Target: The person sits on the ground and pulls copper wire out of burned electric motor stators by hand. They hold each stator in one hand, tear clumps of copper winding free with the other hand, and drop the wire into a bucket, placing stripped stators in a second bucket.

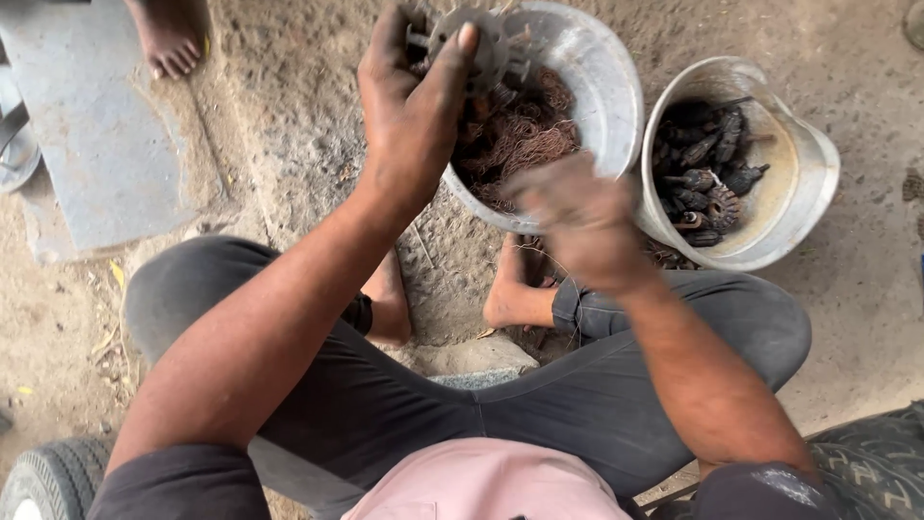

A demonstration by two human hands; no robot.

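— So, starting at the far left, what do you see?

— A grey slab lies on the dirt floor, and another person's bare foot rests at its top edge. A tyre shows in the bottom left corner.

— And the left hand?

— The left hand is raised over the near bucket, fingers closed around a dark toothed rotor. The thumb presses on the rotor's rim. So the rotor is in that hand, above the bucket's left edge.

— What is in that bucket?

— A tangle of reddish-brown copper wire, filling the bottom.

— Below it?

— The person's own bare feet: the left foot and the right foot, on the dirt between the knees, just under the bucket. A flat stone sits near them.

— The right hand?

— The right hand hangs in front of the bucket's lower rim. It is blurred, the fingers curled inward; whether they grip anything, I cannot tell.

— Further right?

— A second bucket, touching the first, tilted, holding a heap of dark rotors. A patterned tyre fills the bottom right corner.
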